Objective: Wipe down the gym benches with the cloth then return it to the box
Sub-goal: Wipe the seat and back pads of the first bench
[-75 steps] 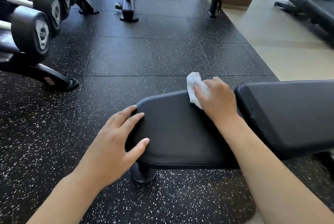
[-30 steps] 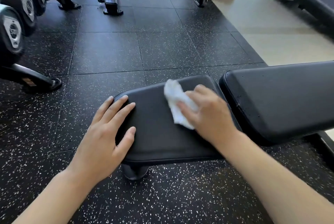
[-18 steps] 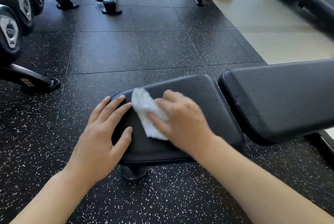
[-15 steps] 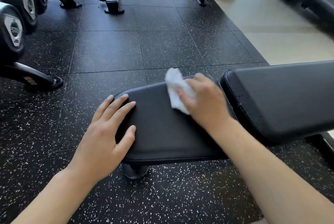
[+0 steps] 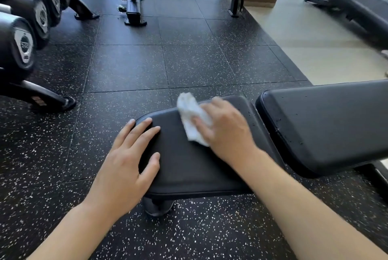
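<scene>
Hands on a gym bench: the left hand [image 5: 128, 163], fingers straight and spread, rests flat on the near-left corner of the black seat pad [image 5: 189, 165]; the right hand [image 5: 226, 131] presses a crumpled white cloth [image 5: 193, 121] onto the pad's far side, just left of the backrest pad [image 5: 327, 125].

Your seat pad [image 5: 189, 167] has open floor [image 5: 136, 66] beyond it; the back pad [image 5: 327, 125] blocks its right, dumbbells [image 5: 23, 43] stand far left.
</scene>
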Available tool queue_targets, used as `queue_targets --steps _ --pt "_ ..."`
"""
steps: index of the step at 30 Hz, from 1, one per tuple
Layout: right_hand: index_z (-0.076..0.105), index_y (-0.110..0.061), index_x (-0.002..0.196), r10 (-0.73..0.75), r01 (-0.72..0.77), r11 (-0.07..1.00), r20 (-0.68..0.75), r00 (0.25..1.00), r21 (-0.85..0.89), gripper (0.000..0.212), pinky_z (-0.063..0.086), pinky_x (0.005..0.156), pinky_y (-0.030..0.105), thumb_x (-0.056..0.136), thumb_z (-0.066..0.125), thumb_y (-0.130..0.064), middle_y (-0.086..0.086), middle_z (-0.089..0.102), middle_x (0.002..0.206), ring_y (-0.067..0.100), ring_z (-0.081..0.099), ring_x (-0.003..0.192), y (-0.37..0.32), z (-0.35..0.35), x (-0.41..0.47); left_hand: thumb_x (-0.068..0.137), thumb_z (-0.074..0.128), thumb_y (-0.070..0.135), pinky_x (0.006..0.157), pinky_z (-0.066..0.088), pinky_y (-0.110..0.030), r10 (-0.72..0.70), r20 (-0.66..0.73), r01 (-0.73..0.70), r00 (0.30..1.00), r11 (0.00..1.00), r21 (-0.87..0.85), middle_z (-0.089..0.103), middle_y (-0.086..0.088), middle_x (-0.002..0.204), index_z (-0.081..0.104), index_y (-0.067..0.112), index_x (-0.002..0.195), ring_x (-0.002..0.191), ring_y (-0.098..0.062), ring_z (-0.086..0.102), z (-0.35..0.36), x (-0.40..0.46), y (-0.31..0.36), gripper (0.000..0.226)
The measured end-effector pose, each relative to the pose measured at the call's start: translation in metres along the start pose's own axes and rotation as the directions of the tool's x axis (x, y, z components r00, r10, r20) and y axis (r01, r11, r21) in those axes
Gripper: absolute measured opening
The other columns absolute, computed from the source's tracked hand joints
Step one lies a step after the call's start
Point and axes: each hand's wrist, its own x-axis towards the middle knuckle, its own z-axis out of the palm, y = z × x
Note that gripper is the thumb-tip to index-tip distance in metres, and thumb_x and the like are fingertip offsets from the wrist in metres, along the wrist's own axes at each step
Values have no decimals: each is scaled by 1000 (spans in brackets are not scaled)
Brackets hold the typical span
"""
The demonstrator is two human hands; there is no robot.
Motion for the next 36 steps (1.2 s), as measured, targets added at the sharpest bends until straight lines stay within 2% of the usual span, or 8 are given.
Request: queue_targets --steps 3,10,16,19,23,27,31,36 --pt "68 -13 118 219 -219 976 -51 975 6 36 44 95 46 104 54 -44 9 63 111 33 58 108 23 -10 7 97 39 56 128 17 -37 -1 12 1 1000 1000 2 28 22 168 47 31 156 161 -5 7 -1 -2 -1 64" --pt "71 -18 110 -131 132 987 -11 991 89 33 47 75 43 101 54 -45 0 55 92 24 53 84 -46 8 -24 98 38 55 127 17 -34 9 17 -9 1000 1000 11 28 21 168 46 29 156 160 -4 6 -3 -3 0 65" --pt "74 -12 111 87 -88 996 -74 993 -9 28 50 85 46 101 66 -36 12 63 99 36 61 95 22 -9 0 96 38 57 130 20 -42 12 22 -13 1000 1000 20 33 17 167 51 27 153 161 -6 9 -5 -4 4 65" --pt "68 -15 121 297 -299 952 -42 954 -68 37 43 92 42 106 49 -43 9 60 111 33 57 106 41 -17 1 97 39 55 129 26 -51 23 31 -24 999 999 27 34 15 167 52 25 153 161 -10 11 -4 -7 5 65" --pt "31 -33 155 -2 15 992 100 995 -129 60 40 90 45 105 2 -46 -3 54 124 28 47 105 -27 9 -14 97 40 53 125 30 -57 32 17 -33 999 998 47 38 14 165 55 23 149 160 -12 17 -2 -4 9 62" --pt "71 -17 104 -106 105 989 -2 994 103 31 48 74 41 102 55 -43 1 53 89 24 53 82 -31 1 -32 96 41 52 122 31 -62 27 13 -28 1000 997 76 42 14 163 58 25 145 159 -12 20 1 3 13 59" --pt "64 -21 131 44 -39 990 31 999 -138 40 46 89 42 107 39 -41 4 61 104 27 56 101 36 -13 -14 96 42 51 120 31 -64 47 -3 -46 999 992 117 45 13 161 61 26 141 158 -14 26 3 5 16 54" --pt "70 -10 100 361 -367 928 -95 928 -59 31 48 83 44 104 57 -39 12 64 97 33 58 96 70 -20 -8 95 42 51 124 24 -63 68 11 -69 998 985 155 45 14 160 61 28 142 157 -13 27 7 8 19 55"
